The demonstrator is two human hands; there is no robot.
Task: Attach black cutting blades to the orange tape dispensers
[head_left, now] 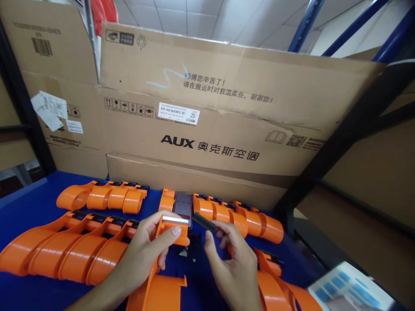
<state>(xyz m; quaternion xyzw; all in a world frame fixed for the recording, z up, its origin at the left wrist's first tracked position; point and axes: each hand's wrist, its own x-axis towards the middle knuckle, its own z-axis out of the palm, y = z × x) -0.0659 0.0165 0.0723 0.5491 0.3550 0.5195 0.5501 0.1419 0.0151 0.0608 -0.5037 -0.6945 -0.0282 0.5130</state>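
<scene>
L hand (145, 246) grips an orange tape dispenser (162, 293) just above the blue counter (26, 203), thumb pressed under its toothed blade (175, 219). R hand (233, 263) pinches a black strip (204, 222) beside it, apparently not yet fitted. Rows of dispensers (65, 255) lie alongside w/ black parts on, prob. done.

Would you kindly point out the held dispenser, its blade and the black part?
dispenser (164, 293): head view, lower orange body.
blade (175, 219): head view, middle of toothed strip.
black part (205, 224): head view, mid-length.
</scene>
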